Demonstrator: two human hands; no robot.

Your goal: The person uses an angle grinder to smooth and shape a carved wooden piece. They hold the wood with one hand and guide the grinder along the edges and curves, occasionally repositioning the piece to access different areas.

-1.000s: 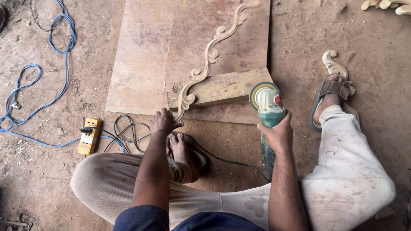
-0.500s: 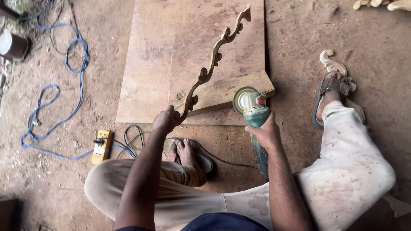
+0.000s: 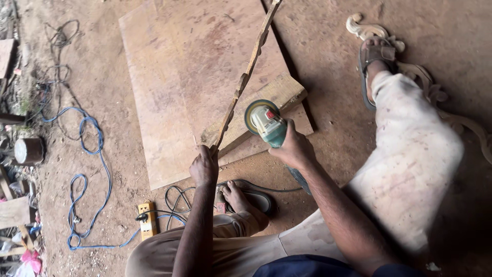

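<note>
1. Gripping the near end of a long carved wooden strip (image 3: 246, 77), the left hand (image 3: 203, 166) tips it on edge above the plywood board (image 3: 169, 102).
2. The right hand (image 3: 294, 150) clasps a green angle grinder (image 3: 266, 123) — disc just right of the strip, contact unclear.
3. Sanding looks unfinished — another carved scroll (image 3: 435, 92) lies far right.

The carved wooden scroll strip (image 3: 246, 77) has been tipped up on edge by the left hand (image 3: 203, 166) — earlier it lay flat (face up) — and the angle grinder (image 3: 267, 124) has been brought closer beside it.
</note>
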